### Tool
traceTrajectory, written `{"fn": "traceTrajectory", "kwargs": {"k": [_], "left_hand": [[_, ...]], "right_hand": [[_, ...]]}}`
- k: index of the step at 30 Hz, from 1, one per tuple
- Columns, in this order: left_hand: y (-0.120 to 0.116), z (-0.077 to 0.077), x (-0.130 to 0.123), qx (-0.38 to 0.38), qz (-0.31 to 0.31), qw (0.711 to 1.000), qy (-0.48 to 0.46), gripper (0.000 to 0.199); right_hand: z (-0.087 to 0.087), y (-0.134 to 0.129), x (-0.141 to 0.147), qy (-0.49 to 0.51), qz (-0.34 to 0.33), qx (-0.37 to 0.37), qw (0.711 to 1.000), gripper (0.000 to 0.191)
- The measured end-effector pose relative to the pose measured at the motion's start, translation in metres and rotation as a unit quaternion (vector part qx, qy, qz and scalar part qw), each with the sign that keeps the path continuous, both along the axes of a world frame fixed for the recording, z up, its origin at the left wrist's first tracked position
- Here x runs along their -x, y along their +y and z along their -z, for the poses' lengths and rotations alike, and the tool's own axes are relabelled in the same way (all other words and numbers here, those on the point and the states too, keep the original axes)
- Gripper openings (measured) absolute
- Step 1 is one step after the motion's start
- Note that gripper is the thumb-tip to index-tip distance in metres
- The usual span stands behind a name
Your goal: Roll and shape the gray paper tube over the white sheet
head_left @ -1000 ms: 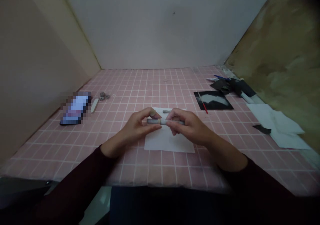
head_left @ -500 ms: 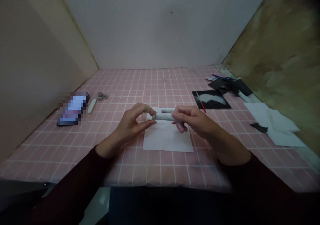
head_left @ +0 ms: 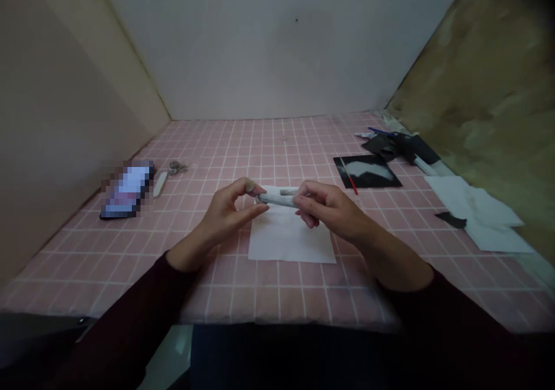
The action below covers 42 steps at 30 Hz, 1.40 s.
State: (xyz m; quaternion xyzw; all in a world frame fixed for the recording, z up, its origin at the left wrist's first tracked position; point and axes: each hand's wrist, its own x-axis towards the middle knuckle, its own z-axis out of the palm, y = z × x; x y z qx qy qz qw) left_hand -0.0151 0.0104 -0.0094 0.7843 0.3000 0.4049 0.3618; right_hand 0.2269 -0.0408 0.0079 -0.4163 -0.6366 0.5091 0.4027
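The tube (head_left: 278, 200) between left hand (head_left: 229, 206) and right hand (head_left: 326, 206) now seems tilted.

The head view is dim and slightly soft throughout, with dull, muted light on the worktop (head_left: 225, 274), near-black shadow below its front edge, wide-angle stretching towards the sides, a dark upper-right corner, and a bright phone screen (head_left: 130, 188) broken into coarse square blocks.

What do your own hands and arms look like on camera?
Both the left hand and right hand are ungloved. Long, very dark maroon sleeves stop short of the wrists. A small dull-yellowish patch marks one left finger, perhaps tape.
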Motion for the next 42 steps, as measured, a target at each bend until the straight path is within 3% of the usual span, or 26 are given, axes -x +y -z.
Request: {"fn": "traceTrajectory", "kwargs": {"k": [9,15,20,29,32,38,42], "left_hand": [[-0.002,-0.002,-0.002,0.089,0.002,0.994,-0.066,0.023],[-0.002,-0.007,-0.003,0.136,0.030,0.988,-0.073,0.021],[0.000,-0.008,-0.001,0.191,0.059,0.976,-0.080,0.022],[0.002,-0.001,0.001,0.239,0.067,0.962,-0.112,0.021],[0.001,-0.002,-0.001,0.253,0.056,0.957,-0.128,0.017],[0.001,0.000,-0.007,0.302,0.045,0.938,-0.166,0.014],[0.002,0.003,-0.008,0.325,0.030,0.930,-0.167,0.017]], "right_hand": [[-0.001,0.001,-0.003,-0.029,-0.001,-0.018,0.999,0.030],[-0.003,-0.002,-0.004,-0.072,0.016,-0.096,0.993,0.022],[-0.005,-0.006,-0.004,-0.158,0.055,-0.183,0.969,0.014],[-0.003,-0.008,-0.003,-0.191,0.086,-0.227,0.951,0.014],[-0.004,-0.009,-0.001,-0.212,0.114,-0.279,0.930,0.011],[0.004,-0.010,0.009,-0.309,0.111,-0.405,0.853,0.014],[0.009,-0.011,0.012,-0.310,0.088,-0.418,0.849,0.016]]}}
